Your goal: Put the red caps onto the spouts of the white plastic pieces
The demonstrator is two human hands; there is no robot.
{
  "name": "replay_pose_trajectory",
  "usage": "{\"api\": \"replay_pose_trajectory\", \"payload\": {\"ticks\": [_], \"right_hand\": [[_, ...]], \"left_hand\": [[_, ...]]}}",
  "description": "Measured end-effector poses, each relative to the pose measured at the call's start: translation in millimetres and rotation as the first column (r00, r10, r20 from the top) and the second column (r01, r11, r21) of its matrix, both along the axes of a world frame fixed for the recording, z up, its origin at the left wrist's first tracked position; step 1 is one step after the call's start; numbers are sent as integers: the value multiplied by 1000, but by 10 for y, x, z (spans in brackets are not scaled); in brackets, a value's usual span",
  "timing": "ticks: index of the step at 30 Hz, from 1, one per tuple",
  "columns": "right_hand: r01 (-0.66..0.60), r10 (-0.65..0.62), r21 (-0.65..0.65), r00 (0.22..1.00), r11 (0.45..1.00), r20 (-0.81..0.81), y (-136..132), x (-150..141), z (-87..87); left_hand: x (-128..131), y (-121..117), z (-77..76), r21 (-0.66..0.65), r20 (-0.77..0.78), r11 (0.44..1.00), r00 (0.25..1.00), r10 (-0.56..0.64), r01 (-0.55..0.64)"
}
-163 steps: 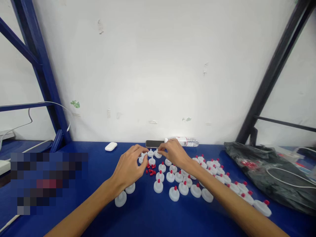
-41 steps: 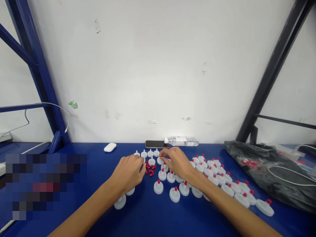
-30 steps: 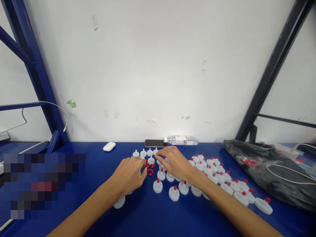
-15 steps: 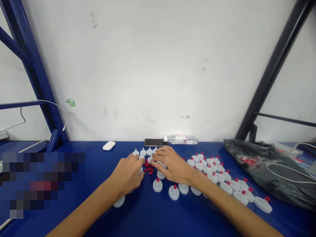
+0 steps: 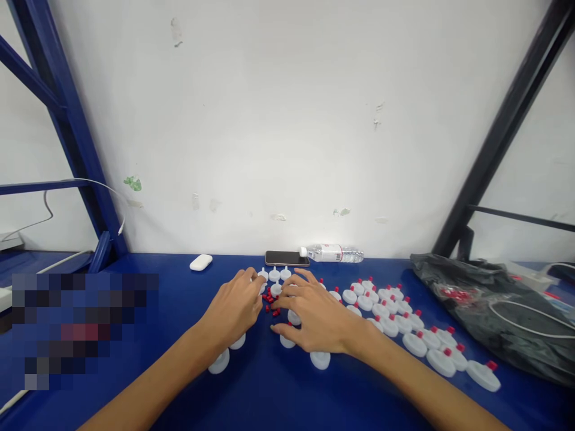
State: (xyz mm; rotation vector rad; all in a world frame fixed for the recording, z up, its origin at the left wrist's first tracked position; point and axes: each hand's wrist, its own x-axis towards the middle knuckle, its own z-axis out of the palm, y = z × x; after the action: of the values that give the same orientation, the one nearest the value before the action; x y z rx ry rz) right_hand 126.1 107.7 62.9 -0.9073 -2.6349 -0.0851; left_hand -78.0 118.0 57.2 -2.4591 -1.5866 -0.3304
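White round nozzle caps [image 5: 274, 274] with bare spouts stand in a small group in front of me. My left hand [image 5: 236, 308] is closed, its bent fingertips at a white nozzle cap [image 5: 262, 287] on the left of the group; the fingers partly cover it. Small red tips [image 5: 272, 302] lie in a loose pile between the hands. My right hand [image 5: 314, 311] is over the pile's right side, fingers spread and thumb apart, hiding several caps. Beneath its thumb is a red-tipped cap [image 5: 287, 340], partly covered. Two white caps [image 5: 219, 363] sit beside my left wrist.
Many red-tipped white caps [image 5: 390, 325] fill the right side of the blue table [image 5: 269, 395]. At the wall lie a phone [image 5: 286, 258], a water bottle [image 5: 332, 253] and a white case [image 5: 200, 262]. A black plastic bag [image 5: 485, 323] and a cable are far right.
My right hand has shifted slightly down, its fingers and thumb spreading wider apart. My left hand stays by the white caps. The whole view has shifted a little.
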Motion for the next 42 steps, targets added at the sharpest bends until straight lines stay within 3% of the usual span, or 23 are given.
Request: {"api": "replay_pose_trajectory", "payload": {"ticks": [10,18,25,27,31,34,37,42], "right_hand": [[19,-23,41,996,999,87,-15,-37,-49],[45,-41,-18,981,999,188,27,-43,-31],[37,-27,-57,987,998,158,83,-32,-32],[23,-16,-66,995,998,102,96,-15,-35],[23,-36,-78,985,997,-167,137,28,-23],[79,-105,-90,933,993,-343,146,42,18],[55,-134,-170,858,984,-496,128,35,66],[-30,-138,-272,803,962,-580,116,12,80]], "left_hand": [[-7,10,-30,7,-2,1000,1000,-26,26],[0,-27,-9,5,28,1000,999,-29,29],[-7,-19,-35,-25,130,999,991,-40,44],[-13,-4,-55,-37,187,997,981,-53,61],[-10,18,-85,-53,312,991,945,-97,119],[18,14,-70,-63,409,983,903,-132,172],[59,-7,-33,-95,511,974,850,-129,205],[102,-46,-2,-176,689,948,721,-73,264]]}}
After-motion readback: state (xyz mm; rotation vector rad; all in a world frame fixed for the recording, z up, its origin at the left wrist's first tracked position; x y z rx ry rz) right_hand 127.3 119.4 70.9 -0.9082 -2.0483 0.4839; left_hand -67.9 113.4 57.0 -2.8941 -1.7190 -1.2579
